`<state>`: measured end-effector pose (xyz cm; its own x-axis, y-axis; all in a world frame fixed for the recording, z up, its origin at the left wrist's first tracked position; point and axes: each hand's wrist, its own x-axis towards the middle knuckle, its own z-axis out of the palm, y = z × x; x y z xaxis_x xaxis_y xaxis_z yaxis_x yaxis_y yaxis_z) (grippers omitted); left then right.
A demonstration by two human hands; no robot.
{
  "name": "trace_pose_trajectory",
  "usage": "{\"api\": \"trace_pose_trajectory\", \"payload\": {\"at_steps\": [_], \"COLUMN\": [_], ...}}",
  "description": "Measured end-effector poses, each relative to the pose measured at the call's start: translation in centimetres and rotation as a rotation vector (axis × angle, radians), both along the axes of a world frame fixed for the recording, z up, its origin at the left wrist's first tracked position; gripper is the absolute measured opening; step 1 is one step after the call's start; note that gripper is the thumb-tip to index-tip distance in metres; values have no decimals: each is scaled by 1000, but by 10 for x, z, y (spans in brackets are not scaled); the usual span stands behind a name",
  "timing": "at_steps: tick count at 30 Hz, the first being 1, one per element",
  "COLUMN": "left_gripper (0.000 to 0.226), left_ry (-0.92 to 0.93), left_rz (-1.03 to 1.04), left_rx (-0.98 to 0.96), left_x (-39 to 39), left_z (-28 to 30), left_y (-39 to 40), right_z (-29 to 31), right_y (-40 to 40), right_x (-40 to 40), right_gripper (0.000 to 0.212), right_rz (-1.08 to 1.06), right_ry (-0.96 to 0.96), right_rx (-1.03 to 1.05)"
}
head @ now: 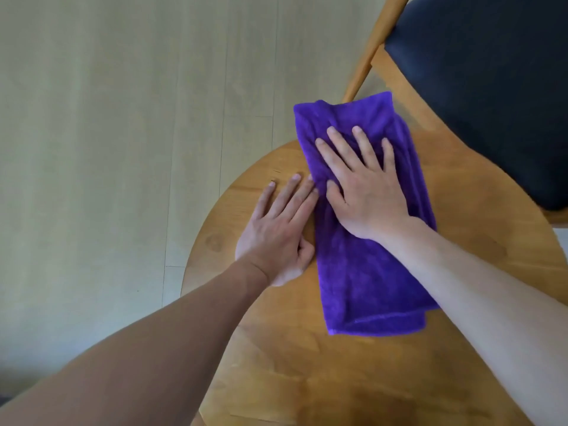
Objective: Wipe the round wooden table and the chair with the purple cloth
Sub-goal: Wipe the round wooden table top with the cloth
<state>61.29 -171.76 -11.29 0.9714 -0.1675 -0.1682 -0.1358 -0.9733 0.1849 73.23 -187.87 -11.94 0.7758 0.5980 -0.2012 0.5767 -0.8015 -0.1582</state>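
Note:
A folded purple cloth [365, 272] lies lengthwise on the round wooden table [307, 364], its far end hanging over the table's far edge. My right hand [365, 186] presses flat on the cloth's upper half, fingers spread and straight. My left hand [276, 229] rests flat on the bare wood just left of the cloth, its fingertips touching the cloth's left edge. The chair [479, 87], with a dark seat and a wooden frame, stands beyond the table at the upper right.
Pale wood-plank floor [123, 118] fills the left and far side of the view. The chair's wooden leg [368, 53] slants down toward the cloth's far end. The table's left rim curves close to my left forearm.

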Motion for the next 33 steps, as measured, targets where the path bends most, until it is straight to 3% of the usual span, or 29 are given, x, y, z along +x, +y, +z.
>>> {"api": "trace_pose_trajectory", "payload": {"at_steps": [9,15,19,23,26,33], "left_gripper": [77,84,85,85,82,79], "left_ry": [-23,-11,-7,9,0,12], "left_rz": [-51,-55,-44,-45,-39,-39], "left_rx": [-39,57,66,93,82,79], "left_x": [-3,-51,-50,-50,-50,-50], "left_z": [0,-1,1,1,2,3], "left_y": [11,61,56,57,56,56], "right_z": [-2,2,4,4,2,6], "right_y": [-2,-11,11,60,62,6], "right_x": [-31,-76,-44,-18,-39,-119], "right_gripper": [68,72,72,70,69,73], "right_rz": [-87,-1,165,70,-6,130], "right_ry": [-54,-26,21,26,5,29], "right_rx": [-15,-26,-14,24,28,4]}}
